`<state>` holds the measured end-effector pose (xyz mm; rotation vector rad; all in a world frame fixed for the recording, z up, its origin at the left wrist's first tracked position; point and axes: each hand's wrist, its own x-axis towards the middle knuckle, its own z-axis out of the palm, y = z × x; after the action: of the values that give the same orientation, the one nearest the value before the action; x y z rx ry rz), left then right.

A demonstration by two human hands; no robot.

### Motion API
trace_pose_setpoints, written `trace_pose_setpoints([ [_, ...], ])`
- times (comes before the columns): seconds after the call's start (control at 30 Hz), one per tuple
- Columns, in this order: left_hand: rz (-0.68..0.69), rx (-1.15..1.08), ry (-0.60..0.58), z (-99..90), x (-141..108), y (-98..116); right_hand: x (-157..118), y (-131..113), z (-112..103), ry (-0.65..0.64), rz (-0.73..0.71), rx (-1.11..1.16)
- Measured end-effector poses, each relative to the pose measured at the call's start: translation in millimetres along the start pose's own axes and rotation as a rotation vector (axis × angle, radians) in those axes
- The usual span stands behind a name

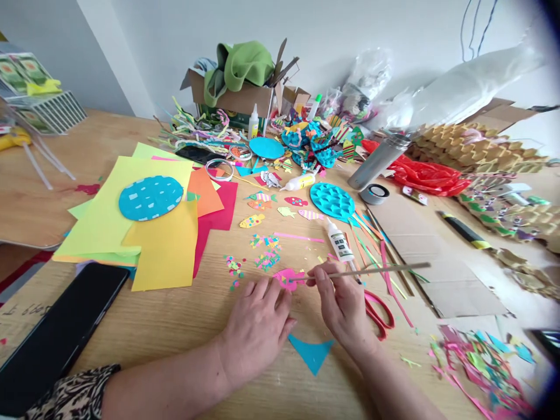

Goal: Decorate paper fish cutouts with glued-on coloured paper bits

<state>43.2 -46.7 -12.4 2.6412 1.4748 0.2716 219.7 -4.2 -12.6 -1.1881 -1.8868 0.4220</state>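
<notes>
A pink paper fish [287, 279] lies on the table with small coloured pieces on its body. My left hand [261, 318] rests flat at its lower left edge, fingers stretched out and fingertips touching the fish. Pinched in my right hand [339, 300] is a thin wooden stick [389, 269], its tip at the middle of the fish. Tiny paper bits [266, 259] and round confetti dots [235, 266] lie just beyond. Below my hands is a blue paper scrap [312, 352]. Red-handled scissors [380, 312] sit partly hidden behind my right hand.
A glue bottle [339, 240] lies beyond my right hand. Finished paper fish, including a yellow one [252, 221], lie farther back. Coloured paper sheets [164, 251] and a phone [65, 332] are on the left; cardboard [411, 239], a box cutter [464, 230] and paper scraps [476, 361] on the right.
</notes>
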Motion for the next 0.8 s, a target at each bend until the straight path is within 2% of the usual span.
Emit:
trace_pose_setpoints([
  [0.13,0.014,0.005,0.014,1.8,-0.7,-0.4,-13.3,1.5,3.9,-0.002,-0.045,-0.018],
  [0.27,0.008,0.005,0.008,3.6,-1.9,-0.9,-6.4,0.0,6.7,-0.021,-0.100,-0.043],
  [0.8,0.007,0.001,0.019,6.7,-1.8,-2.2,2.7,-0.3,7.9,-0.018,-0.110,-0.072],
])
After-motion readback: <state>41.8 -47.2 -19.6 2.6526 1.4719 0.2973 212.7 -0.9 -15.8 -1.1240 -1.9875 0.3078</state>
